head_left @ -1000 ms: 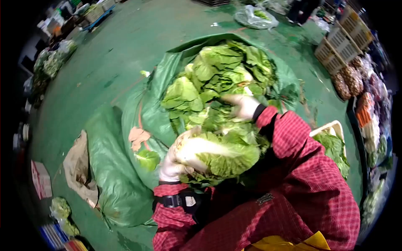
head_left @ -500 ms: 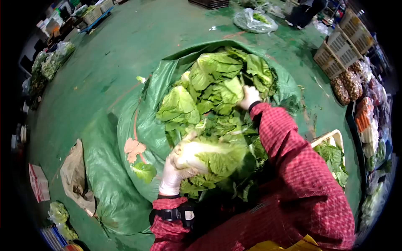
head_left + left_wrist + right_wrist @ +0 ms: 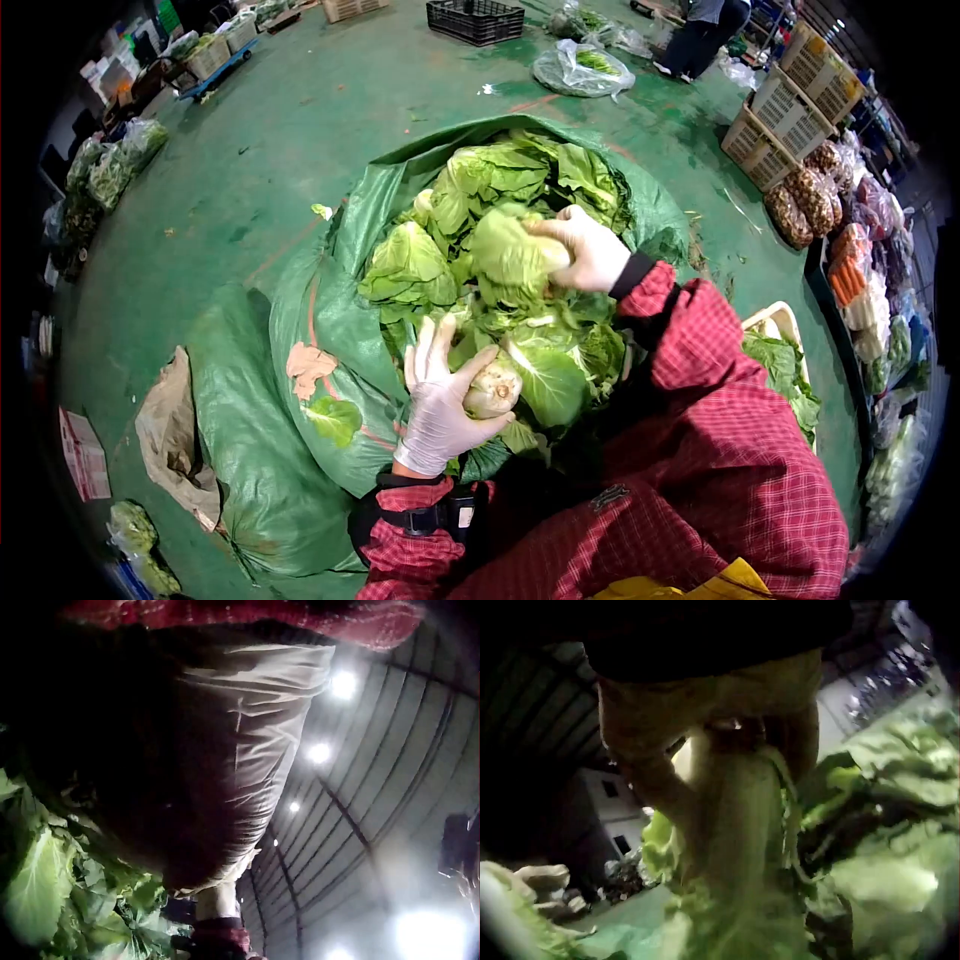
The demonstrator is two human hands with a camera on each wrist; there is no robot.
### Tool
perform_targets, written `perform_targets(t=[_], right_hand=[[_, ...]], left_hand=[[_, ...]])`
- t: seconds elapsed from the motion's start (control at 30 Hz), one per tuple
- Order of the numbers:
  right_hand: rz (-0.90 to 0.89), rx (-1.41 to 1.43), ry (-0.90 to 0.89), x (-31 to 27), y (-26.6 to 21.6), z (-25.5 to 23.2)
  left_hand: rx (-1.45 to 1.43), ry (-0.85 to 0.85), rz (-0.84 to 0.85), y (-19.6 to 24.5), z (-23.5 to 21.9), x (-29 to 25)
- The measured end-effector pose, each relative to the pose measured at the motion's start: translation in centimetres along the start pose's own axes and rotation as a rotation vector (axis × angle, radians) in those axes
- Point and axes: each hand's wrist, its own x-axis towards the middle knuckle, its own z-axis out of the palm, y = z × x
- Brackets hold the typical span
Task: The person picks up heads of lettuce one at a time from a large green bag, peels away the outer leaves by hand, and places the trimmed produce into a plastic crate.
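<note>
R hand (image 3: 592, 252) clamps a leafy head (image 3: 508, 255) by its pale base over the green sack (image 3: 350, 232), prob. sparing the leaves. L hand (image 3: 440, 400), outer fingers extended, pinches another head (image 3: 493, 388) at the sack's near side, prob. to steady it.

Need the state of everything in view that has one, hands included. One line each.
Right hand: gripping the upper leafy head near its pale end
Left hand: thumb and finger around the pale base of the lower leafy head
Large green sack: open, filled with loose heads
Second green sack: bulging, mouth not visible
Basket: holding leaves
Pale crates: stacked
Ceiling lights: lit
</note>
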Motion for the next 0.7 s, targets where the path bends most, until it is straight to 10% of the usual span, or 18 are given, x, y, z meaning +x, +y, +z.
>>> perform_targets(t=[0.2,0.47,0.7], right_hand=[[-0.463,0.181,-0.206,-3.3,-11.0,-4.4],[-0.533,0.430,-0.186,-5.5,-14.4,-4.9],[-0.466,-0.255,0.123,-6.8,-15.9,-3.3]], left_hand=[[0.138,-0.169,0.060,3.2,-1.8,-0.6],[-0.141,0.079,0.192,3.7,-0.1,-3.1],[-0.063,0.333,0.214,3.4,0.3,-2.7]])
